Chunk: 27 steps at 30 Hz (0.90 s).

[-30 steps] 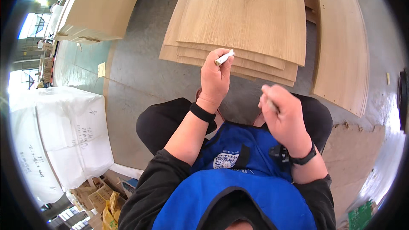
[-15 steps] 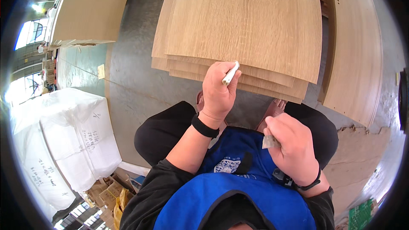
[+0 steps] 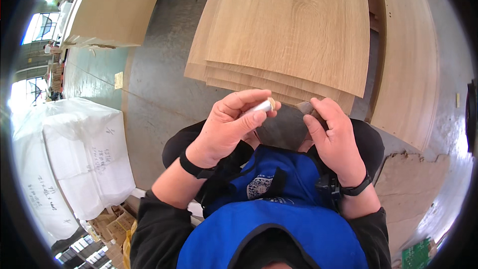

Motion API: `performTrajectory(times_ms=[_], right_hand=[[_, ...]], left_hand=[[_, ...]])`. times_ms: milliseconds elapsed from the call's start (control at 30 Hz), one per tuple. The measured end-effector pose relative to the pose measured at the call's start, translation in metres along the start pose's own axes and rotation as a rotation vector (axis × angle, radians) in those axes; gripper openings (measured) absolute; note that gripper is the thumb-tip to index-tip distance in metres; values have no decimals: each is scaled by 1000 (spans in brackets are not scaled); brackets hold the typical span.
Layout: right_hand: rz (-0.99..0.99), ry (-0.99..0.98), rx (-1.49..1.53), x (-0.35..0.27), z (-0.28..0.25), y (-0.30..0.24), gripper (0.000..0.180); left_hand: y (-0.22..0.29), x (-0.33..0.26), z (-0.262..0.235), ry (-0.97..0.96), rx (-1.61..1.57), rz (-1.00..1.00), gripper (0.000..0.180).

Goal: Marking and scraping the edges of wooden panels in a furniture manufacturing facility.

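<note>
Between the thumb and fingers of my left hand (image 3: 221, 127) is a short white cylindrical stick (image 3: 259, 108) with a tan tip pointing right. My right hand (image 3: 338, 142) pinches a small flat scraper blade (image 3: 302, 107), its thin end angled toward the stick; a gap separates the two. Its grip is mostly hidden in my fingers. Both hands are over my lap, just in front of the near edge of a stack of wood-grain boards (image 3: 289, 30). The board edges are slightly staggered.
A long wood-grain panel (image 3: 413, 65) lies to the right of the stack. Brown sheet material (image 3: 413, 184) is on the floor nearer me. At the left stand a light board stack (image 3: 119, 10) and a white-wrapped bundle (image 3: 89, 154), with cardboard boxes (image 3: 117, 226) below.
My left hand has moved left and down, turning so the stick's tip points right. My right hand has risen, bringing the scraper blade up near the stick.
</note>
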State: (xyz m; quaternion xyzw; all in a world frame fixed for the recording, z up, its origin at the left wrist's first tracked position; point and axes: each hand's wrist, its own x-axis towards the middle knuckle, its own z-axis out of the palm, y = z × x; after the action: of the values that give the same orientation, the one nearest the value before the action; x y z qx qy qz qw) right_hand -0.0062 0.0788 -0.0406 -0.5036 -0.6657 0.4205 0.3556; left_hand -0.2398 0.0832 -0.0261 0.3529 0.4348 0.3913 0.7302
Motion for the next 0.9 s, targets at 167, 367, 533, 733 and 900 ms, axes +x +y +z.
performTrajectory(times_ms=[167, 367, 533, 733, 900], right_hand=[[-35, 29, 77, 4, 11, 1, 20], [-65, -48, -73, 11, 16, -13, 16], [-21, -71, -90, 20, 11, -18, 14], [-167, -156, -223, 60, 6, -25, 12], [-5, -48, -206, 61, 8, -7, 12]], left_hand=[[21, -3, 0, -93, 165, -94, 33], [1, 9, 0, -82, 469, -86, 21], [-4, 23, -1, -131, 656, 152, 18], [-5, 63, -13, -240, 646, 170, 30], [-3, 89, -18, -248, 644, 258, 28]])
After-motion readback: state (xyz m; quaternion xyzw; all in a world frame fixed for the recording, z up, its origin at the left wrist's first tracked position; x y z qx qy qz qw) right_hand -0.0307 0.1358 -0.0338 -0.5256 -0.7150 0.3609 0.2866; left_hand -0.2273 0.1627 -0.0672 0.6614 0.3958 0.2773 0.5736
